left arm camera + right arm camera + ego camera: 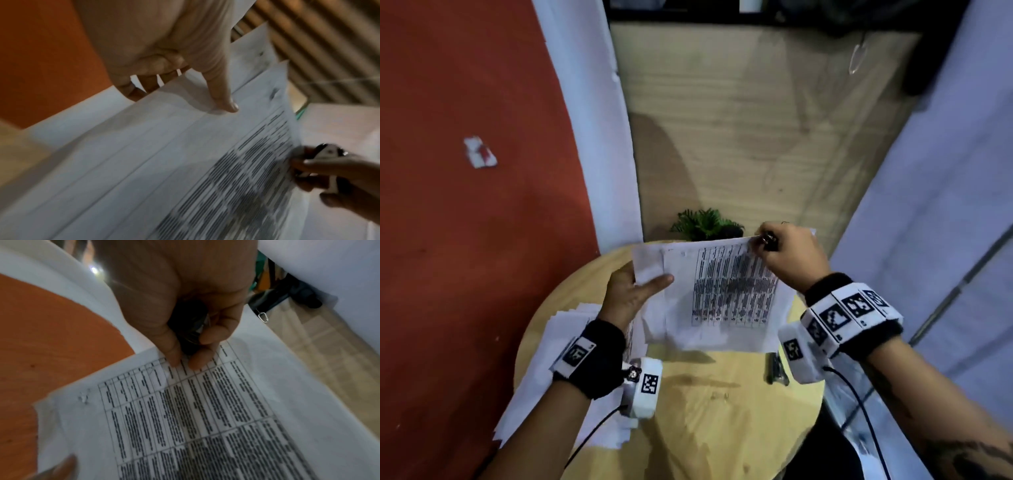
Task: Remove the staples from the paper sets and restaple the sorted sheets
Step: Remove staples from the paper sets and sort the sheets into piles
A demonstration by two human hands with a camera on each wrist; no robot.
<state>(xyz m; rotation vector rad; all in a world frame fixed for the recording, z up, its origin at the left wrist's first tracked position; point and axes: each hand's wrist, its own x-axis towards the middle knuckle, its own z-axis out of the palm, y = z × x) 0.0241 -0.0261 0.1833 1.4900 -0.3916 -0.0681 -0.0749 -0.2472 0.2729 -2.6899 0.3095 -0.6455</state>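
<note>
A printed paper set [722, 291] with a table of dark text is held up above the round yellow table [722, 428]. My left hand [633, 291] grips its left edge, thumb [224, 100] on top and fingers underneath. My right hand [787, 253] is at the top right edge, holding a black and chrome staple remover [768, 238] in its palm. Its thumb and forefinger pinch the top sheet [205, 418] there. The staple remover [189, 321] is mostly hidden by the fingers. Small torn staple holes [84, 398] show near the sheet's top left corner.
A loose pile of white sheets [544, 377] lies on the table's left side under my left wrist. A dark stapler-like tool [777, 368] lies at the right near my right wrist. Small bits that may be staples [719, 395] lie mid-table. A green plant [705, 224] stands behind.
</note>
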